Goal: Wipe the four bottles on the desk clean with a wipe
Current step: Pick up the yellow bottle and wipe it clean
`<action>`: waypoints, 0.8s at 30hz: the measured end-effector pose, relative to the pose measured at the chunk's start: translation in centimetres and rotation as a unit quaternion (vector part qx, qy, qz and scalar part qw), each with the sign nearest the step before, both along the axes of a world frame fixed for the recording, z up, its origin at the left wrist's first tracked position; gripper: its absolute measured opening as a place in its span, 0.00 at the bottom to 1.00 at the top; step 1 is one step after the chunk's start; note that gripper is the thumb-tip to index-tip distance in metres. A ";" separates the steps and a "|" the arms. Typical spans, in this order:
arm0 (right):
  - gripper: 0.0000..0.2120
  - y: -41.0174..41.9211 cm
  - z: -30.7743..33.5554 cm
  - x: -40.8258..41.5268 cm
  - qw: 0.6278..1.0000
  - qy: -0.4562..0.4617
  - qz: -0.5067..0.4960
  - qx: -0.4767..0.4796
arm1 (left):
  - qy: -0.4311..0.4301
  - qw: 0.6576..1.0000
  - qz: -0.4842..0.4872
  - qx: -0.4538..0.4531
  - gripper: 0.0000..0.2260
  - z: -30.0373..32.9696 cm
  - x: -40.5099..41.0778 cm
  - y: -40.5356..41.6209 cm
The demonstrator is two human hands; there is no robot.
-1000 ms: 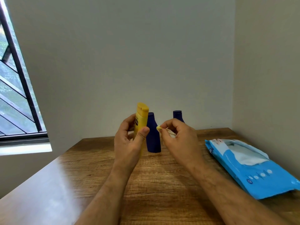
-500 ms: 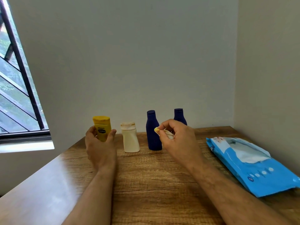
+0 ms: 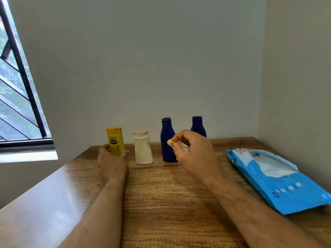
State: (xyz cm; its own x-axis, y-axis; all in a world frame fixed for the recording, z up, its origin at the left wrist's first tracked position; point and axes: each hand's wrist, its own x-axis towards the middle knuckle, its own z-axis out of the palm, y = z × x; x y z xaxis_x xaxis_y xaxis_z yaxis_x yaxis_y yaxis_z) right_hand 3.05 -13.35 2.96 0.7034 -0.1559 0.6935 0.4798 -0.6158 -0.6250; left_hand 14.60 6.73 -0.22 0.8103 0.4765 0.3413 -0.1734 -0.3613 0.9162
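Observation:
Several bottles stand in a row at the back of the wooden desk point(image 3: 161, 194). At the left end is a yellow bottle point(image 3: 115, 140), upright on the desk, and my left hand point(image 3: 112, 162) grips its lower part. Beside it stands a cream bottle point(image 3: 142, 147), then a dark blue bottle point(image 3: 167, 140). A second dark blue bottle point(image 3: 198, 126) is partly hidden behind my right hand point(image 3: 194, 153). That hand hovers in front of the blue bottles and pinches a crumpled, yellow-stained wipe point(image 3: 179, 144).
A blue pack of wipes point(image 3: 286, 185) lies open at the desk's right side, a white wipe showing at its opening. Walls close in behind and to the right. A barred window point(image 3: 18, 104) is at the left, past the desk's left edge.
My left hand carried the yellow bottle from the middle, in front of the blue bottle, to the left end of the row and set it down. The right hand kept the wipe and barely moved.

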 end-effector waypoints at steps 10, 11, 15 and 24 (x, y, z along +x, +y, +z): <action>0.06 0.1 0.0 0.0 1.000 0.013 0.002 -0.017 | 0.074 0.997 0.020 0.015 0.32 0.3 -0.1 0.0; 0.06 0.1 0.0 0.0 1.000 0.013 0.002 -0.019 | 0.076 0.997 0.019 0.018 0.32 0.3 -0.1 0.0; 0.06 0.1 0.0 0.1 1.000 0.016 0.003 -0.021 | 0.081 0.996 0.015 0.026 0.33 0.4 -0.3 -0.1; 0.06 0.1 -0.1 0.2 1.000 0.018 0.000 -0.026 | 0.092 0.996 0.012 0.018 0.37 0.5 -0.5 -0.3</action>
